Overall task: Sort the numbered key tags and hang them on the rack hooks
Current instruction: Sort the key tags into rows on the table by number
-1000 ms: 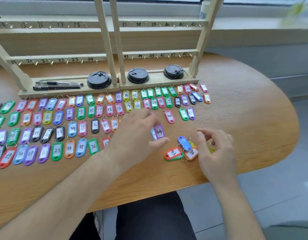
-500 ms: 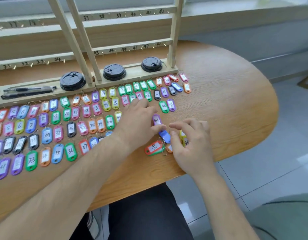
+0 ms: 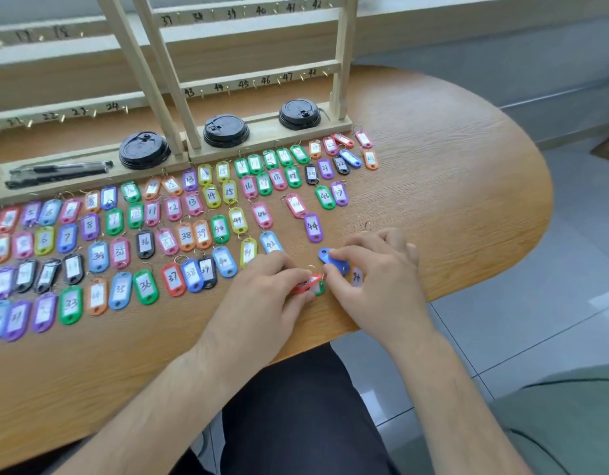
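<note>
Several coloured numbered key tags lie in rows on the wooden table point(image 3: 467, 200). Behind them stands the wooden rack point(image 3: 261, 68) with numbered hooks, all bare in view. Near the table's front edge my left hand point(image 3: 268, 303) pinches a red tag point(image 3: 304, 285) that lies over a green one. My right hand point(image 3: 382, 279) pinches a blue tag point(image 3: 332, 260) between forefinger and thumb. An orange tag point(image 3: 356, 277) peeks out under that hand. A purple tag marked 44 point(image 3: 313, 228) lies loose just beyond both hands, below a pink tag point(image 3: 295, 204).
Three black cup lids point(image 3: 225, 130) sit on the rack's base, and pens point(image 3: 59, 171) lie at its left. The table's rounded right end point(image 3: 502, 166) is bare wood; floor tiles lie beyond it. My lap is under the front edge.
My left hand let go of the purple 44 tag, left it on the table and drew back to the red tag. My right hand closed in on the blue tag.
</note>
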